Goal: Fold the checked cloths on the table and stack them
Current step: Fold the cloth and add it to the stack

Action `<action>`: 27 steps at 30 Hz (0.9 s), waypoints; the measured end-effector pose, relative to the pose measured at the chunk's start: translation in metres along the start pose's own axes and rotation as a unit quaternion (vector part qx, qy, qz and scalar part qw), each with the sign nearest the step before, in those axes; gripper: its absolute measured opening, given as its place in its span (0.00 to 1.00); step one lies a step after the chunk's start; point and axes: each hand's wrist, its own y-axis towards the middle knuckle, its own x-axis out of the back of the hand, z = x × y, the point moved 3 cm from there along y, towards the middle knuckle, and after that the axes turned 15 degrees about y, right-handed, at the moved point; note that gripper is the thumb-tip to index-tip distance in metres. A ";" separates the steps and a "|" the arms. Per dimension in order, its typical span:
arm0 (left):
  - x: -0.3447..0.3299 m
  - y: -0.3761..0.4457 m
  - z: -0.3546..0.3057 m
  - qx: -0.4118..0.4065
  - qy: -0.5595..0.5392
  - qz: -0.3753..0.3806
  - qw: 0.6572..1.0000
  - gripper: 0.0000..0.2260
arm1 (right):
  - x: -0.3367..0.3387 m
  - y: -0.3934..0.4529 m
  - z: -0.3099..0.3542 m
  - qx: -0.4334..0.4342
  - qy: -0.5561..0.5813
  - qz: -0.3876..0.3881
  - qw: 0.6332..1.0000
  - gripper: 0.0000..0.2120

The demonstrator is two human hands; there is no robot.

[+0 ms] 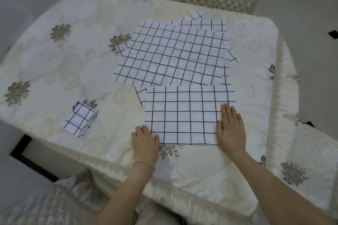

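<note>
Currently left hand [145,139] curled at half-folded checked cloth [189,115] corner, grasp unclear; right hand [230,127] flat. Slick layers may skew, misaligning edges.

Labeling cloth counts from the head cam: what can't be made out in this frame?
- Pile of spread checked cloths: overlapping layers hide how many there are; only corners poke out.
- Near cloth: top face only, so its layer count is hidden.
- Folded stack: edges too small to count.
- Left hand: fingertips curl at the cloth's corner, hiding whether it pinches.
- Right hand: covers the cloth's right edge.
- Table: near right corner cut off by the frame.
</note>
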 end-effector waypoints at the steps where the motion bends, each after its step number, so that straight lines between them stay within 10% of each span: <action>1: 0.000 -0.001 0.001 0.035 -0.010 0.030 0.999 0.20 | 0.000 0.000 0.000 -0.001 0.001 0.001 1.000 0.29; 7: -0.010 -0.002 0.016 0.195 -0.336 0.108 0.915 0.33 | -0.001 0.000 0.000 -0.004 -0.005 0.007 1.000 0.29; 11: -0.013 0.001 0.023 0.207 -0.366 0.117 0.900 0.12 | -0.001 0.000 0.001 -0.007 -0.001 0.011 1.000 0.29; 15: -0.015 -0.002 0.026 0.208 -0.412 0.130 0.877 0.11 | -0.001 0.000 0.001 -0.007 0.006 0.011 1.000 0.29; 27: 0.069 -0.031 -0.023 0.016 -0.438 -0.153 0.886 0.07 | 0.016 0.006 -0.002 -0.048 0.203 0.045 0.977 0.31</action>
